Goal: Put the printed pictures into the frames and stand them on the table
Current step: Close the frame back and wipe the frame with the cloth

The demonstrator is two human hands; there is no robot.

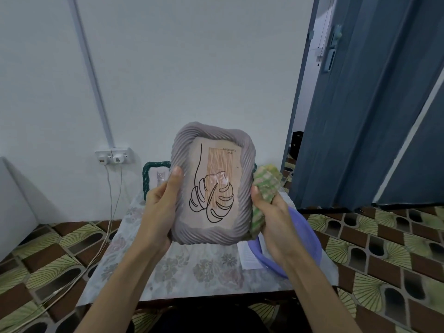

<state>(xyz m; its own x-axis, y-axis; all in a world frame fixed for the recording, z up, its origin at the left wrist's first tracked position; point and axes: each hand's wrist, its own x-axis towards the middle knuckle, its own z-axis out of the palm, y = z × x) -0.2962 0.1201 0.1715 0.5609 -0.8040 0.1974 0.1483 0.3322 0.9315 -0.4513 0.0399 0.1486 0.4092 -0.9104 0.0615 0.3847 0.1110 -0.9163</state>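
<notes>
I hold a grey ribbed picture frame [246, 169] upright in the air above the table [192, 267]. Inside it is a beige picture with a black line-drawn leaf, turned upside down. My left hand [159, 203] grips the frame's left edge, thumb on the front. At the frame's right edge, my right hand [270, 217] holds a green and yellow cloth [266, 183]. A dark green frame [150, 171] stands on the table behind, mostly hidden.
A purple plastic bowl [305, 236] and a white paper sheet [248, 258] lie on the table's right side. A floral cloth covers the table. Wall socket with hanging cables at left, blue door at right, patterned floor all around.
</notes>
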